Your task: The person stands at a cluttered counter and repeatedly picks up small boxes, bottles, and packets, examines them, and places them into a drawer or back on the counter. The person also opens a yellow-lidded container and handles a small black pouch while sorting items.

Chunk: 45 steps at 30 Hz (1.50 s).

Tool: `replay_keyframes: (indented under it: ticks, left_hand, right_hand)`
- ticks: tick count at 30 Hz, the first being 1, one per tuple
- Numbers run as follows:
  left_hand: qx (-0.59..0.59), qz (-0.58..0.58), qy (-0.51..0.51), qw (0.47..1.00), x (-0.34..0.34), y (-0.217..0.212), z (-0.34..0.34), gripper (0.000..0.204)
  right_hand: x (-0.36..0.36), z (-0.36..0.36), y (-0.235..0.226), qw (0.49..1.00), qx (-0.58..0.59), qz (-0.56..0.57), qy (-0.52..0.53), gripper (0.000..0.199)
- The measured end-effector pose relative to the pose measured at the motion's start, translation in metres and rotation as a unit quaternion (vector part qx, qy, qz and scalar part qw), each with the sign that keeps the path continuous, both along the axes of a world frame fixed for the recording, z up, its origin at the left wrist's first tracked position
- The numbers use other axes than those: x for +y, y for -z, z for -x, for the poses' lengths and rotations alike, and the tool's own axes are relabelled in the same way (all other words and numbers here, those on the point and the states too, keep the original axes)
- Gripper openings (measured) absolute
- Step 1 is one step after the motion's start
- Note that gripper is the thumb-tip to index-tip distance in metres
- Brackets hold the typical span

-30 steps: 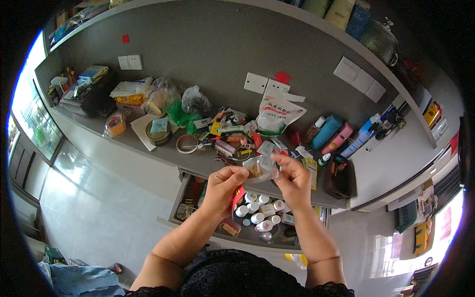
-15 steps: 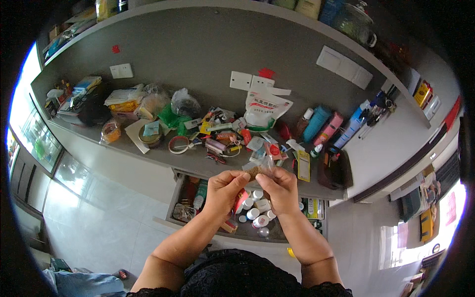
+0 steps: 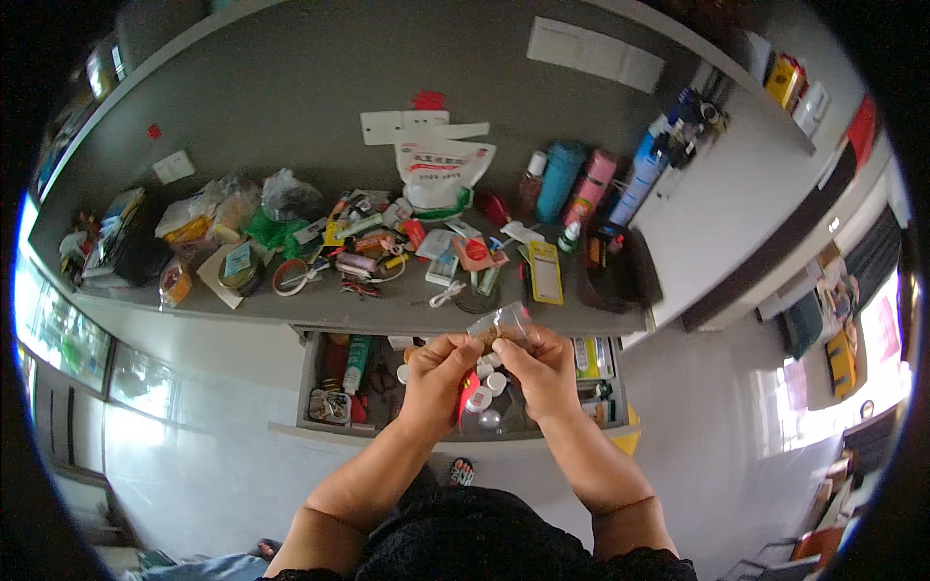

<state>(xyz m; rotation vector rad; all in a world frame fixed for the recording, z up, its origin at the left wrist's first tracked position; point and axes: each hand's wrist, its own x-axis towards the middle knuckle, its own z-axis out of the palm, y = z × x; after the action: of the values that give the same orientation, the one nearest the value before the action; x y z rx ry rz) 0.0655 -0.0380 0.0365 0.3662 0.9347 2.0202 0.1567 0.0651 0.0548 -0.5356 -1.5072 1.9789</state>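
Observation:
A small clear plastic bag (image 3: 504, 323) with brown grains in its lower part is held up between my two hands, above the front of an open drawer (image 3: 363, 426). My left hand (image 3: 435, 376) pinches one side of it between thumb and bent fingers. On the other side my right hand (image 3: 544, 376) grips it the same way, both thumbs uppermost. Something red and flat (image 3: 469, 395) shows just under my left hand; whether that hand holds it I cannot tell. Below, several white bottles (image 3: 481, 398) lie in the drawer, partly hidden by my hands.
A green tube (image 3: 356, 362) and a clear box of small items (image 3: 330, 407) lie in the drawer's left part. On the counter (image 3: 387, 312) behind sit a white pouch (image 3: 443, 174), a tape roll (image 3: 290, 277), a yellow-edged card (image 3: 545, 273), upright bottles (image 3: 560, 184) and a dark basket (image 3: 620, 281).
The whole view has swung to the right, so counter and drawer appear farther left and higher. Both hands still pinch the bag, whose clear upper part now shows more fully.

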Motion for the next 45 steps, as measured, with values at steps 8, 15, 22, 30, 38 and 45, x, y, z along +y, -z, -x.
replay_keyframes:
  ticks: [8,15,22,30,38,45]
  left_hand:
    - [0.023,0.044,0.099,0.994,0.047,0.008,-0.025,0.017]
    - [0.014,0.061,0.231,0.971,0.084,0.026,-0.096,0.028]
    - [-0.266,0.123,0.369,0.882,0.137,0.066,-0.209,0.051]
    - [-0.369,0.215,0.385,0.818,0.182,0.156,-0.356,0.055]
    - [-0.214,0.38,0.334,0.836,0.207,0.216,-0.399,0.035]
    - [-0.22,0.3,0.348,0.861,0.263,0.271,-0.414,0.038]
  right_hand:
    - [0.013,-0.051,0.007,0.987,0.021,0.088,0.135,0.015]
    - [0.033,-0.139,0.021,0.962,-0.002,0.141,0.235,0.019]
    - [0.076,-0.294,0.051,0.908,0.07,0.228,0.345,0.02]
    - [0.113,-0.492,0.133,0.873,0.068,0.275,0.397,0.022]
    - [0.146,-0.549,0.226,0.825,0.066,0.402,0.392,0.01]
    - [0.178,-0.556,0.279,0.869,0.082,0.327,0.363,0.011]
